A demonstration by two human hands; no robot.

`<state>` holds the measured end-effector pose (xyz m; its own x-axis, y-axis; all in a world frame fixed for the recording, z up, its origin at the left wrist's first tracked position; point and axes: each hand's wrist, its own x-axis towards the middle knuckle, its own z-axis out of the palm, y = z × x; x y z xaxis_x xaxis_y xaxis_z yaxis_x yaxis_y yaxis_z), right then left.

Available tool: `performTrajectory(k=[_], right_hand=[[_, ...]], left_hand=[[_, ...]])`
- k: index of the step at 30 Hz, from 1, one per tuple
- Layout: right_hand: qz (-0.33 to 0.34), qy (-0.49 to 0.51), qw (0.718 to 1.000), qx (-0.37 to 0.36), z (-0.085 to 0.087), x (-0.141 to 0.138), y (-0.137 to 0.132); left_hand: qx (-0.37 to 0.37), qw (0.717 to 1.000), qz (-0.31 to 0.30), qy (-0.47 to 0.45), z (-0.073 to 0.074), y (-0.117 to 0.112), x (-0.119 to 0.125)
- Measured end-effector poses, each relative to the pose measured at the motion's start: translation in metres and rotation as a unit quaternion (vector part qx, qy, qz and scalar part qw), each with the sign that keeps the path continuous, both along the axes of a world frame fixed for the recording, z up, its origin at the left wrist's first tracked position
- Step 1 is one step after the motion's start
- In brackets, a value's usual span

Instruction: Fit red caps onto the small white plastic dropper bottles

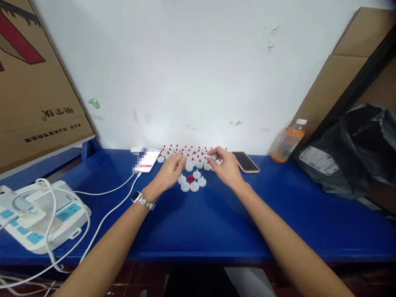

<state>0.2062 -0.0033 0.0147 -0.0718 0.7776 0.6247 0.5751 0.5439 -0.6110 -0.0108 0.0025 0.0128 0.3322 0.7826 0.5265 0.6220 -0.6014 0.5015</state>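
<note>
Several small white caps with red tips [192, 154] stand in rows at the back of the blue table [216, 222]. A few white caps without tips [194, 185] and a small pile of red pieces [190, 178] lie in front of them. My left hand [169, 171], with a watch on the wrist, hovers over the left of the rows, fingers curled together. My right hand [227, 165] pinches a white cap [212, 156] at the right end of the rows.
A phone with a lit screen [147, 160] lies left of the caps, on a white cable. A dark phone [245, 161] lies to the right. An orange drink bottle [287, 142], a black bag [352, 152], a power strip [40, 216] and cardboard boxes [34, 82] flank the table.
</note>
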Motion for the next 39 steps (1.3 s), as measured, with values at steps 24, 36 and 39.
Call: performTrajectory(k=[24, 36, 39], right_hand=[[0.084, -0.302, 0.948, -0.052, -0.008, -0.056, 0.037], [0.024, -0.273, 0.953, -0.130, -0.003, -0.042, 0.054], [0.028, -0.275, 0.950, -0.147, -0.004, -0.042, 0.054]], left_hand=[[-0.035, 0.994, 0.019, 0.099, -0.016, 0.016, -0.033], [-0.072, 0.991, -0.012, 0.108, -0.026, 0.017, -0.027], [-0.090, 0.988, -0.023, 0.126, -0.026, 0.018, -0.026]])
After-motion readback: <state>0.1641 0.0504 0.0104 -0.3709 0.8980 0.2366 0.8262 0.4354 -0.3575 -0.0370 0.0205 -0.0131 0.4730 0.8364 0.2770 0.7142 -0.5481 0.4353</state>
